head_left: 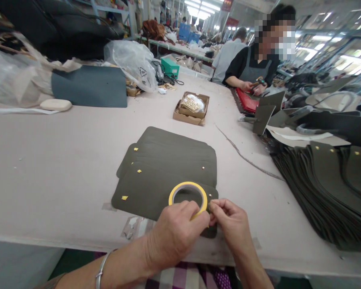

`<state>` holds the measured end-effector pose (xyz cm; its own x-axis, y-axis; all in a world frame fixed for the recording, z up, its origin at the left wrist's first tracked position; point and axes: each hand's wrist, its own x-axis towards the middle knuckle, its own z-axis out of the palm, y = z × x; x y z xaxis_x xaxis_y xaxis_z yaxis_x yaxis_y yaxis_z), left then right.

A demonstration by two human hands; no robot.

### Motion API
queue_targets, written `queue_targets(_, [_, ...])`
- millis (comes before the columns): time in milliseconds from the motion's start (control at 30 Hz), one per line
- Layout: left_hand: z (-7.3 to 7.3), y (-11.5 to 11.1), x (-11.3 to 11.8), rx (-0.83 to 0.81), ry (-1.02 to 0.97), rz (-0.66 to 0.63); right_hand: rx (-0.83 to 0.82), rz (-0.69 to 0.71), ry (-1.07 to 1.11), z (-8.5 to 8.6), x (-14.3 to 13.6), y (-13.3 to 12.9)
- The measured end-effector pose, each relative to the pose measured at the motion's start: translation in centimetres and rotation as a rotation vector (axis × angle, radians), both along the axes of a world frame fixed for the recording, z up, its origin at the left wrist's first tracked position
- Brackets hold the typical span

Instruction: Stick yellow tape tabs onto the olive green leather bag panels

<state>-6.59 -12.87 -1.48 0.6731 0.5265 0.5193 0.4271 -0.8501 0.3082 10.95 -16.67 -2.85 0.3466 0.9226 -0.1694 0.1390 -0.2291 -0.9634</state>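
Note:
My left hand [180, 226] is closed around the lower edge of a roll of yellow tape [172, 193]. Close beside it, my right hand [230, 220] pinches with thumb and fingertips at the roll's right side; what lies between those fingertips is too small and hidden to make out. Both hands are over the right front corner of a dark olive panel [156, 190], which overlaps other panels [177, 146] of the same colour. Small yellow tape bits [124, 198] stick to the panels' left side, and small metal studs [210, 195] show at the right.
An open cardboard box [189, 119] with gold-coloured pieces stands behind the panels. At right lies a thick fanned stack of dark panels [319, 188]. A cord [246, 158] crosses the table. Across it, a co-worker [246, 72] handles a red piece [246, 100]. Plastic bags [132, 62] sit back left.

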Motion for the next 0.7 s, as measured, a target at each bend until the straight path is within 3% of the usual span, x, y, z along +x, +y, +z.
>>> queue_targets(133, [-1.6,0.7,0.0,0.062,0.146,0.098,-0.057,0.010,-0.059,-0.4,2.8,1.1])
queue_targets(267, [-3.0,1.3,-0.2,0.059,0.235,0.095,-0.088,0.104,-0.239,-0.7,3.3,1.6])
queue_targets(533, [-3.0,1.2,-0.2,0.038,0.193,0.098,0.010,0.210,-0.679,0.1,2.3,2.6])
queue_targets(700, [-3.1,1.2,-0.2,0.033,0.175,0.105,-0.011,0.219,-0.767,0.1,2.4,2.8])
